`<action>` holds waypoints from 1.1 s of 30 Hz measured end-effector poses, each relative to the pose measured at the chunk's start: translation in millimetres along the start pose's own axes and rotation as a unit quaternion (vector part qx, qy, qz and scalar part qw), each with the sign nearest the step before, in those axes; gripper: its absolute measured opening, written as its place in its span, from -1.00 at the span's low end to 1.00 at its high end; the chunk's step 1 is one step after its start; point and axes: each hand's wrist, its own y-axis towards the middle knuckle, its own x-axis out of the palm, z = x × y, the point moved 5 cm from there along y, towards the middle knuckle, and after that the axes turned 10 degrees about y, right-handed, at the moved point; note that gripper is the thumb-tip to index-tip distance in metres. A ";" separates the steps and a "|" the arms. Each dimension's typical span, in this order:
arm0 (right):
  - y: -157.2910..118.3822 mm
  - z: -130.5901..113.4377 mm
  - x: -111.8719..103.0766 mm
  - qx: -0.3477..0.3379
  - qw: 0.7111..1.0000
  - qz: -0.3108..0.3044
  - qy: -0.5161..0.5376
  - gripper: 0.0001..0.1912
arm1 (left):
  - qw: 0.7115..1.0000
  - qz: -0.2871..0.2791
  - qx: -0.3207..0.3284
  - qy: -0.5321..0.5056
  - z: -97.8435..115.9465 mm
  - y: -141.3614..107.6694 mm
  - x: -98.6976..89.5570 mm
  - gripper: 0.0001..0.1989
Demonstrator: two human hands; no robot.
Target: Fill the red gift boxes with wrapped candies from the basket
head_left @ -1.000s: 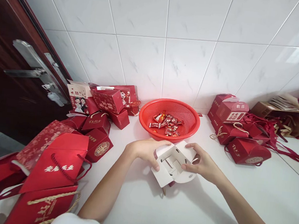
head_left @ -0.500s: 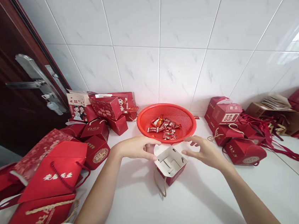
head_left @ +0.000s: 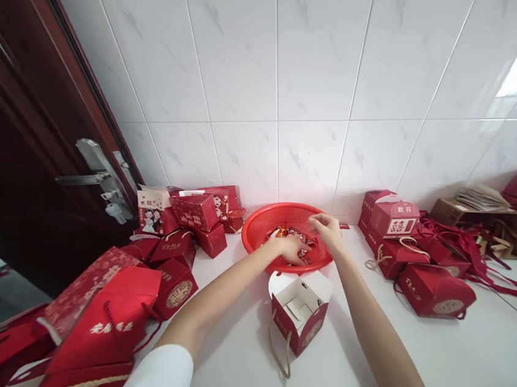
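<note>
I'm seeing a white-lined red cardboard box (head_left: 312, 330) standing upright, its flaps (head_left: 318, 282) spreading open and its beige rope handle (head_left: 288, 352) drooping at one side. Just beyond it, a round red plastic mesh basket (head_left: 257, 231) is holding small red-wrapped candies (head_left: 283, 230), partly hidden from me.

2 arms (head_left: 224, 297) stretched forward; the left hand (head_left: 288, 248) lay low, palm down, while the right hand (head_left: 327, 230) hovered, fingers (head_left: 320, 219) curled.

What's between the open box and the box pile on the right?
Head view: the right forearm lies between open box and box pile, over white tabletop.
</note>
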 end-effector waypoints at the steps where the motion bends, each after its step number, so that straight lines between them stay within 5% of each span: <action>1: 1.8 6.7 1.3 0.013 1.000 -0.002 0.006 -0.82 | 1.000 -0.012 0.009 0.027 5.5 10.2 3.4 -0.46; 6: 3.1 24.9 -1.1 0.058 0.998 -0.020 0.017 -0.89 | 0.996 -0.036 0.011 0.085 -0.1 39.5 21.4 -0.45; 12: 3.5 28.8 -1.3 0.074 0.997 -0.012 0.030 -0.90 | 0.993 0.085 -0.076 0.039 -63.7 41.6 3.6 -0.69; 16: 4.0 30.4 -3.2 0.077 0.996 0.008 0.042 -0.89 | 0.989 0.134 -0.063 0.002 -75.7 32.5 -4.4 -0.62; 18: 4.3 31.1 -4.7 0.079 0.996 0.016 0.047 -0.89 | 0.995 0.087 -0.007 -0.048 -66.1 28.2 2.5 -0.66; 20: 4.4 31.3 -4.9 0.082 0.995 0.017 0.050 -0.89 | 0.995 -0.026 0.042 -0.087 -54.4 23.1 18.6 -0.67; 23: 4.8 30.7 -3.2 0.085 0.995 0.015 0.049 -0.91 | 0.986 -0.144 0.030 -0.081 -50.0 15.1 40.7 -0.64; 27: 5.5 29.4 -0.5 0.082 0.996 0.014 0.043 -0.93 | 0.989 -0.138 -0.002 -0.057 -54.2 12.2 46.8 -0.73; 33: 5.4 30.9 0.1 0.079 0.996 0.004 0.035 -0.91 | 0.989 -0.125 0.052 -0.064 -33.7 13.5 43.4 -0.72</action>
